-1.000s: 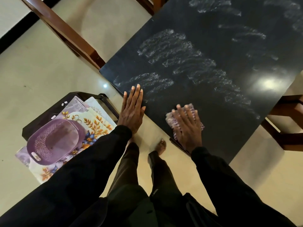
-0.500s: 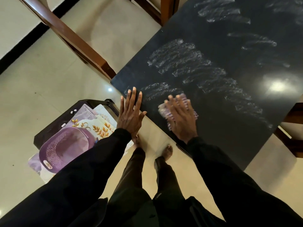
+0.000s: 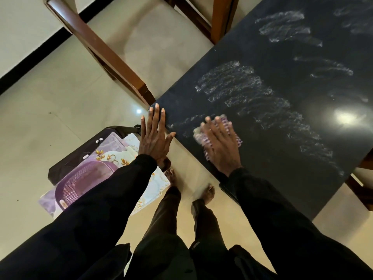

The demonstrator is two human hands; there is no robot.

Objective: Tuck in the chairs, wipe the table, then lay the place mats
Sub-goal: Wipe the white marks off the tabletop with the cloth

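Dark table [image 3: 272, 158] | right hand [image 3: 220, 142] flat, pressing cloth [image 3: 226, 120] at table corner | left hand [image 3: 154, 136] flat on table edge | mats [image 3: 110, 144] left of table, nearer left hand

The dark worktop [image 3: 282, 178] carries pale, streaky wipe marks [image 3: 242, 87] over much of its surface and a bright glare spot [image 3: 347, 117] toward its right side. A purple-and-white cloth [image 3: 225, 120] lies on it near the closer edge, pressed flat under the right hand [image 3: 220, 144]. The left hand [image 3: 154, 138] lies flat at the worktop's corner. On the pale tiled floor [image 3: 60, 108] stand a wooden chair [image 3: 105, 49], 2 bare feet [image 3: 207, 195] and a low dark stand [image 3: 66, 164] bearing floral place mats [image 3: 113, 144].
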